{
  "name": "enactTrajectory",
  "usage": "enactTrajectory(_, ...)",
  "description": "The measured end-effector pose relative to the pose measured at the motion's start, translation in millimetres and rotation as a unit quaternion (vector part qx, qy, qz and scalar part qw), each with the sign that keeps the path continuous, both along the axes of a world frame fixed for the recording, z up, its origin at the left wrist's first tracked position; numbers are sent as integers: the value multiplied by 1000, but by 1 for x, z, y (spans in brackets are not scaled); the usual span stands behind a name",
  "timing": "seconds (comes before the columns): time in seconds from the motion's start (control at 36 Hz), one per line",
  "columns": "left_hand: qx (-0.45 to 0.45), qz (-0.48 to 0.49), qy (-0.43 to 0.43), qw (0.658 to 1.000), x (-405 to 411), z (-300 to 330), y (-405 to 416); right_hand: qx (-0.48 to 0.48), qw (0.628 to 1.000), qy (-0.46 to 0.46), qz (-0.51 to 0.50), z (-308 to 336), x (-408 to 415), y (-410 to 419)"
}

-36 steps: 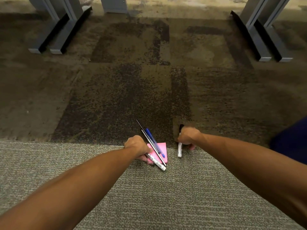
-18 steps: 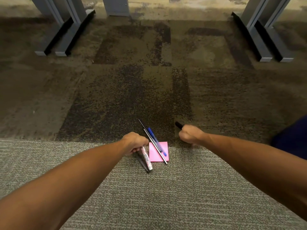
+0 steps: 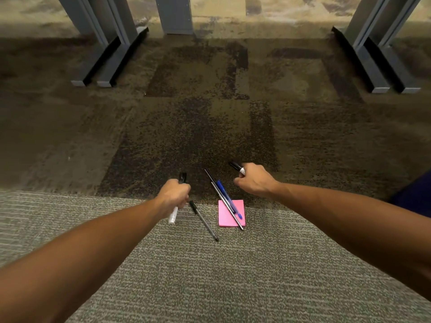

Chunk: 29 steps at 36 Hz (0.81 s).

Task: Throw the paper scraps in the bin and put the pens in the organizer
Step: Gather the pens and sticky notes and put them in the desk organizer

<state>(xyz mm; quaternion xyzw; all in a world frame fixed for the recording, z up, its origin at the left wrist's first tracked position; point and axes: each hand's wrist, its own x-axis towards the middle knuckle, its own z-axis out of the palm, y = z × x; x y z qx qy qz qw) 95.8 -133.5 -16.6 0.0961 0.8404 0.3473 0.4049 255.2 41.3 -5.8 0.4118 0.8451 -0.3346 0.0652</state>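
From the head camera, both bare forearms reach down toward the carpeted floor [image 3: 233, 276], which is pale grey and ribbed close by and dark and mottled farther off.

The left hand [image 3: 173, 194] has its grip curled round a white-barrelled marker with a black cap [image 3: 173, 214]; the cap pokes out beyond the knuckles and the white end sticks out below the fist, toward the person.

The right hand [image 3: 255, 180] is closed round a second marker with a black cap and white collar [image 3: 236, 167], only whose capped end shows, angled away to the left.

Between the two hands, on the floor, lies a square pink sticky note [image 3: 227, 217], flat, at the seam where the two carpets meet. Two pens lie across it side by side and touching: a slim black stick pen with a grey barrel [image 3: 222, 198] and a blue capped ballpoint pen [image 3: 228, 199], both slanting from upper left to lower right. Just left of the note, apart from it, a clear-barrelled pen with a black cap [image 3: 204, 220] lies at a similar slant, its cap end near the left hand.

Grey metal desk legs with long flat feet [image 3: 112, 66] stand on the carpet at far left, and a matching pair at far right.
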Motion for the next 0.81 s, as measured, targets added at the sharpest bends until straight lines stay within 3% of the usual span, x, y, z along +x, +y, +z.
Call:
enactTrajectory(0.39, -135, -42, 58, 988, 26, -17, -10, -6, 998, -58, 24, -16, -24, -9)
enactTrajectory(0.81, -152, -50, 36, 986, 34, -35, 1, -2, 993, -105, 51, -46, -27, -14)
